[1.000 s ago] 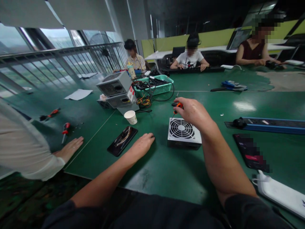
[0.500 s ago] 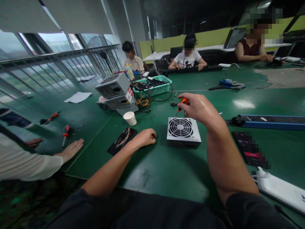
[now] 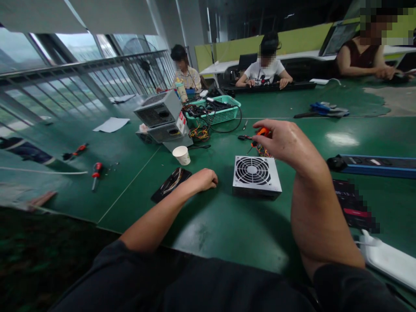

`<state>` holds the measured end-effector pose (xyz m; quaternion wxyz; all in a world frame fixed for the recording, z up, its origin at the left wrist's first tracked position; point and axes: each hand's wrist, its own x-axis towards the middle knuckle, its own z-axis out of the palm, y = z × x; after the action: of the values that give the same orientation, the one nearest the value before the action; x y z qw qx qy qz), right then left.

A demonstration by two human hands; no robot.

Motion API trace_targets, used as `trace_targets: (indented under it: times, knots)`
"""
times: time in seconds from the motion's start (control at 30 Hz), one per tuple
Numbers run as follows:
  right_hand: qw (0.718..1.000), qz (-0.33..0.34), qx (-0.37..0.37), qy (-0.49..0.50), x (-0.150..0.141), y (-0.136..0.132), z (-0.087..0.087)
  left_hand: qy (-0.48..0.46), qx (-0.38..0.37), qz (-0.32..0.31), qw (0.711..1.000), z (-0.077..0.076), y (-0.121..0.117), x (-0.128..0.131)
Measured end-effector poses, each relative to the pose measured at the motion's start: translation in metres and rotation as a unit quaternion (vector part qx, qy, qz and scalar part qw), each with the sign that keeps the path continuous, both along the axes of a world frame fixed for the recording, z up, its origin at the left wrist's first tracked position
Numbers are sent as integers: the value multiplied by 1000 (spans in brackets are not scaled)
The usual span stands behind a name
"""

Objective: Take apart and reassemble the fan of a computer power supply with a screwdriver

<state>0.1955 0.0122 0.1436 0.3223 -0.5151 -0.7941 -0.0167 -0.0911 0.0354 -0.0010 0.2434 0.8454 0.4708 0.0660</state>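
My right hand is above the far right corner of a power supply unit, its fingers curled round the orange handle of a screwdriver. A thin shaft slants down behind the unit. The grey unit lies fan grille up, with coloured wires behind it. To its left, my left hand rests on the table with fingers curled; whatever they hold is hidden. Under that forearm's far side lies a dark flat tray with pale strands on it. A paper cup stands just beyond.
Stacked power supplies lean beside a green basket of cables. A red screwdriver lies at left. A power strip, a phone and a white strip are at right. Several people sit beyond the table.
The view has shifted, so most things appear farther right. The neighbour's hand and pale sleeve at left have mostly drawn back. My hands keep nearly the same places about the power supply.
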Motion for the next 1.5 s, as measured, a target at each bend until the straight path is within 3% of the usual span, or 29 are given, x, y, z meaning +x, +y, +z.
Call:
trace_targets:
  times: [0.13, 0.3, 0.4, 0.53, 0.63, 0.7, 0.8, 0.9, 1.03, 1.1, 1.13, 1.2, 1.33, 1.37, 1.43, 1.5]
  knots:
    - [1000, -6, -3, -6, 1, 1, 0, 17, -13, 2, 1000, 4, -1, 2]
    - [1000, -5, 1, -9, 4, -1, 3, 95, 66, 40, 992, -4, -13, 10]
    - [1000, -3, 2, -9, 4, -3, 5, 91, 89, 83, 988, -9, -20, 11]
    - [1000, -7, -4, -4, 3, -5, 5, -10, 62, 111, 992, -13, -22, 2]
    - [1000, -4, -14, 4, 3, -4, 4, -160, -25, 159, 974, -16, -19, -8]
    - [1000, 3, -21, 7, 3, -3, 3, -296, -116, 215, 924, -17, -16, -14]
    - [1000, 5, -25, 7, 4, -3, 3, -488, -243, 282, 790, -14, -10, -21]
    - [1000, -7, -19, 9, 5, -3, 4, -593, -326, 303, 671, -9, -5, -27]
    - [1000, -13, -8, 13, 5, -4, 5, -646, -437, 282, 559, -4, -1, -35]
    - [1000, -11, -2, 9, 5, -5, 5, -651, -472, 262, 533, -4, 0, -38]
    - [1000, -9, -2, 8, 5, -5, 6, -642, -477, 262, 540, -4, 0, -39]
    - [1000, -5, -5, 3, 5, -6, 6, -595, -450, 277, 605, -3, -1, -38]
    - [1000, -10, -7, 0, 5, -8, 7, -347, -270, 303, 846, 0, -7, -36]
    - [1000, -10, -7, 0, 5, -9, 7, -262, -211, 303, 892, 0, -8, -38]
    - [1000, -10, -7, 1, 4, -9, 7, -109, -114, 282, 946, 1, -9, -43]
    - [1000, -12, -11, 2, 4, -8, 7, -18, -70, 221, 973, 0, -8, -50]
